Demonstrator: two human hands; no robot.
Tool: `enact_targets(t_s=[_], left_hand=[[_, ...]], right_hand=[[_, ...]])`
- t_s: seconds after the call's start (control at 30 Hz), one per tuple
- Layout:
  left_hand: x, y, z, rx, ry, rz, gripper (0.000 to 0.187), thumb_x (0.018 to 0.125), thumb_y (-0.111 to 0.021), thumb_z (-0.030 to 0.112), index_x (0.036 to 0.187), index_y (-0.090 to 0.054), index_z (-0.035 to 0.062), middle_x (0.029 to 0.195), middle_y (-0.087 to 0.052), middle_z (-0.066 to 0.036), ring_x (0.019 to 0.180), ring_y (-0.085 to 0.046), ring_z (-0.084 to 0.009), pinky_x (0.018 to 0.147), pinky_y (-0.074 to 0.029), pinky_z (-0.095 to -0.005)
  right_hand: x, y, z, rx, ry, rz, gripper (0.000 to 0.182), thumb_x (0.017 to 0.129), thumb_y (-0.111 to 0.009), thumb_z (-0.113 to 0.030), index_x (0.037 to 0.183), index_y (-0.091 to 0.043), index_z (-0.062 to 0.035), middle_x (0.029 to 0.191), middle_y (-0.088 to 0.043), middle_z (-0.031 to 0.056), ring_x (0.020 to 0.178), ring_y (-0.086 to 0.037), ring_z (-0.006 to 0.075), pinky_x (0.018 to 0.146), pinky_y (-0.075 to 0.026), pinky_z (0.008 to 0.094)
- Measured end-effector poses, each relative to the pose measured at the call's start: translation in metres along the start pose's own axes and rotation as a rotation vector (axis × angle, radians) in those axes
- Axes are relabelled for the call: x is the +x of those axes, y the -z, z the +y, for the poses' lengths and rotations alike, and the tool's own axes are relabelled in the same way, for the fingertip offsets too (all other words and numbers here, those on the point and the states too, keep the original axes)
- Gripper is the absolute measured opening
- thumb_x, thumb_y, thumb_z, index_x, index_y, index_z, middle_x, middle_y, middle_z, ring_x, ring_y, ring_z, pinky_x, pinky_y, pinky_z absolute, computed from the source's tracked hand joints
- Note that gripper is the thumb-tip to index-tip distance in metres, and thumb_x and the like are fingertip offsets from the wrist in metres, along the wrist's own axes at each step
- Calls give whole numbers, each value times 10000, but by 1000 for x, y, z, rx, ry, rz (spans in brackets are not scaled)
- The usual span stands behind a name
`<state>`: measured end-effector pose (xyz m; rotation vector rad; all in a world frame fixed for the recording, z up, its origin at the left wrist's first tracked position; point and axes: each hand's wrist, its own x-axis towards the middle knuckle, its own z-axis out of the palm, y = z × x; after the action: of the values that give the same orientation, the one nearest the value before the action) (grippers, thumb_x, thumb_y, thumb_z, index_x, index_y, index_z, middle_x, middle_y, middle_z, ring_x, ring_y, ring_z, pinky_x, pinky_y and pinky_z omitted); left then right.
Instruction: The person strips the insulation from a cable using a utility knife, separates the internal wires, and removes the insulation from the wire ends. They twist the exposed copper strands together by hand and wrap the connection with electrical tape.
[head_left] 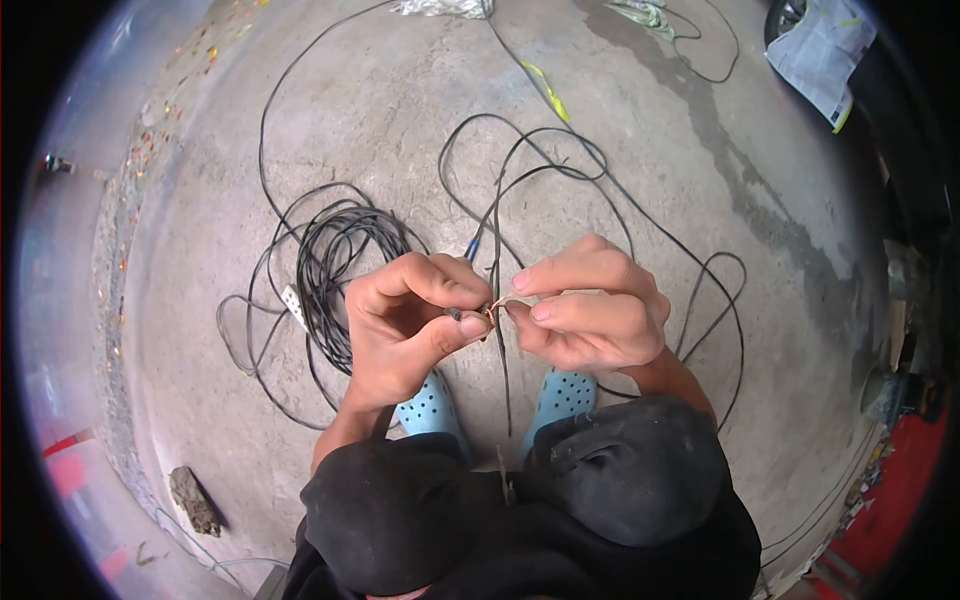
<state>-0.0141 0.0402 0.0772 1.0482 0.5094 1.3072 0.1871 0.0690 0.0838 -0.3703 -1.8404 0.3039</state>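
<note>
My left hand (pixel 415 315) is closed, its thumb and index finger pinching the end of a black cable with stripped copper wire (pixel 491 314) showing at the tips. From the right, my right hand (pixel 590 305) meets it, fingertips together on a thin strand of that wire. Both hands are held above the floor, between my knees. Just beneath them, a length of black cable (pixel 503 372) runs down toward my feet. Behind the hands, blue tape (pixel 473 248) is wrapped on a cable. The exact join of the strands is partly hidden by my fingertips.
A coil of black cable (pixel 330 262) lies on the concrete at left, a white socket block (pixel 294 306) beside it. Loose loops spread at right. Yellow tape (pixel 546 92) marks a cable ahead. My light blue clogs (pixel 566 394) are below; a rough chunk (pixel 195 500) sits lower left.
</note>
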Motion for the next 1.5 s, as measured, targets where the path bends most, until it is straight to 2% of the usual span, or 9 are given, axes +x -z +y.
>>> enact_targets(t_s=[0.13,0.33,0.73,1.03,1.13,1.27,1.33,1.43,1.5], left_hand=[[0,2,2,-35,22,-25,159,804,-728,-123,914,-662,-28,878,-692,-148,810,-643,-172,699,-517,-301],[0,2,2,-89,65,-51,160,808,-720,-127,919,-663,-27,884,-693,-155,803,-645,-170,700,-522,-298],[0,2,3,-30,80,-84,169,792,-730,-149,917,-685,-46,900,-697,-165,831,-663,-185,722,-537,-308],[3,-3,6,117,-17,-68,172,764,-740,-151,898,-702,-50,896,-694,-152,813,-652,-190,720,-522,-316],[2,-3,7,132,-11,-85,173,761,-741,-148,900,-709,-51,892,-696,-150,814,-657,-191,722,-523,-314],[2,-3,9,142,5,-124,164,759,-741,-143,895,-712,-55,878,-698,-150,806,-661,-189,719,-527,-313],[3,-2,10,189,-19,-150,163,759,-740,-140,896,-709,-58,869,-699,-151,801,-663,-190,715,-528,-310],[1,-5,9,213,10,-131,166,766,-736,-140,906,-701,-59,875,-699,-152,809,-664,-191,713,-531,-310],[-1,-6,8,181,32,-100,169,775,-732,-140,918,-693,-58,885,-698,-151,819,-662,-191,713,-532,-311]], right_hand=[[4,9,8,-204,198,-36,446,642,-897,54,1021,-730,-110,1051,-602,75,674,-602,129,479,-450,205],[8,12,13,-344,334,-58,371,695,-890,-43,1032,-784,-153,1044,-587,2,627,-510,94,461,-395,207],[13,20,9,-248,321,-224,294,688,-853,-49,963,-752,-30,876,-598,29,614,-534,137,439,-388,246],[24,18,-13,46,-234,-244,212,706,-787,48,867,-665,-15,764,-583,84,643,-588,219,512,-444,325],[29,22,-14,118,-289,-292,191,731,-766,40,883,-666,-17,749,-578,86,637,-575,229,536,-439,319],[33,25,-13,317,-464,-409,122,802,-730,-4,904,-662,-13,781,-573,58,640,-515,157,556,-397,277],[36,33,-14,415,-642,-514,97,839,-715,-34,920,-667,-11,802,-568,38,646,-477,117,566,-373,257],[31,37,-14,743,-1081,-569,110,856,-724,-62,949,-687,-15,842,-563,14,668,-435,73,568,-350,240],[22,33,-11,696,-971,-484,122,858,-733,-71,968,-701,-28,855,-570,17,648,-431,71,570,-346,233]])
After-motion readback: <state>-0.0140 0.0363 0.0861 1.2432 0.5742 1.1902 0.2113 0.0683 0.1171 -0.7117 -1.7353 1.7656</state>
